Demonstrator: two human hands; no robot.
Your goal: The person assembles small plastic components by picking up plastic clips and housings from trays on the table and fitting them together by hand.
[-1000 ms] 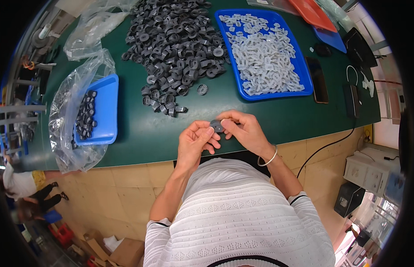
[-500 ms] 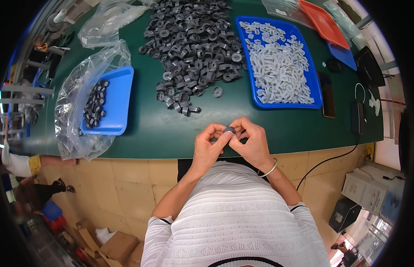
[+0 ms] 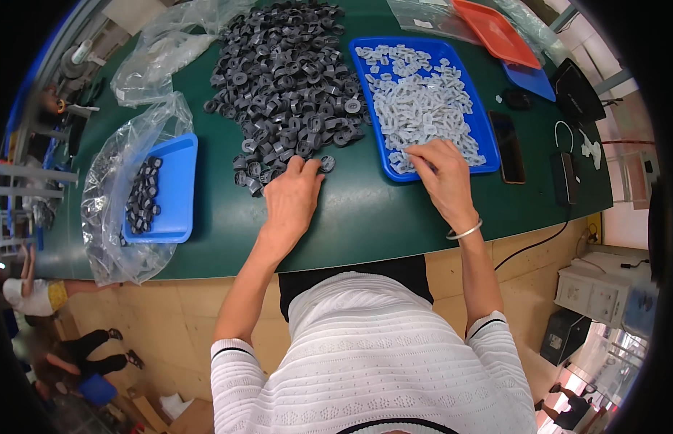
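My left hand reaches to the near edge of a heap of dark grey ring-shaped plastic parts. Its fingers are curled down together among the parts, and their tips are hidden. Just right of those fingers lies one loose round part. My right hand, with a bangle at the wrist, is over the near edge of a blue tray. Thumb and forefinger pinch together at the small whitish plastic pieces inside; what lies between the tips is too small to make out.
At the left, a lighter blue tray holds several dark parts and leans into a clear plastic bag. A phone lies right of the white-piece tray. Beyond are an orange tray and a black device with a cable.
My hands were together near the table's front edge, holding a dark round part. They have separated: left forward to the heap, right to the tray. The dark part no longer shows between them.
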